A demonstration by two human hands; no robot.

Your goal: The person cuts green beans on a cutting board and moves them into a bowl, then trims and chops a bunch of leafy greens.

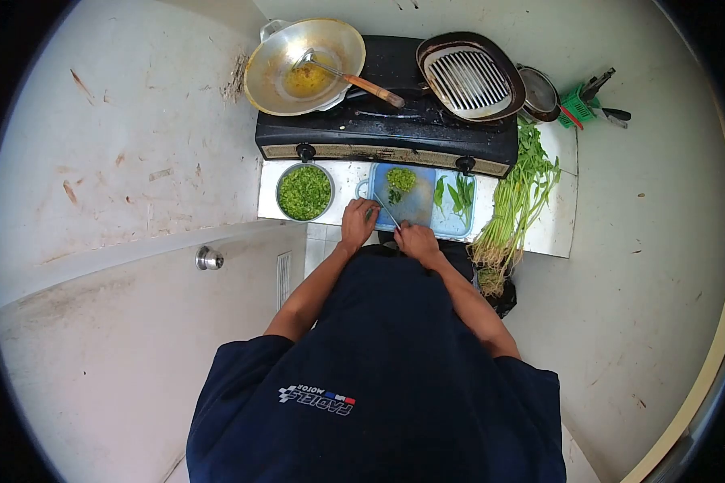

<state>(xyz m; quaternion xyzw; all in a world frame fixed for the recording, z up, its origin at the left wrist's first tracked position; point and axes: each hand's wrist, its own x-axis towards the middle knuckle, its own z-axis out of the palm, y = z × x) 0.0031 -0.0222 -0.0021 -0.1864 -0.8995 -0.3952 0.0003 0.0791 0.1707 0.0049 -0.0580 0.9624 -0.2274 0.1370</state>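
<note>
A blue cutting board (453, 228) lies on the counter in front of me. My right hand (416, 240) is closed around the handle of a knife (387, 211), whose blade slants up and left over the board. Close to the blade, at the board's left edge, my left hand (359, 222) has its fingers curled in; whatever they may hold is hidden. Chopped greens (400, 179) sit in a small heap beyond the blade, with darker leafy bits (395, 195) just below. Several loose green leaves (462, 196) rest on the board's right part.
Left of the board stands a round bowl of chopped greens (304, 192). A bunch of leafy stalks with roots (514, 205) hangs over the counter's right edge. Behind is a black gas stove (387, 137) bearing a wok (266, 76) with a wooden-handled ladle (374, 90), and a grill pan (469, 79).
</note>
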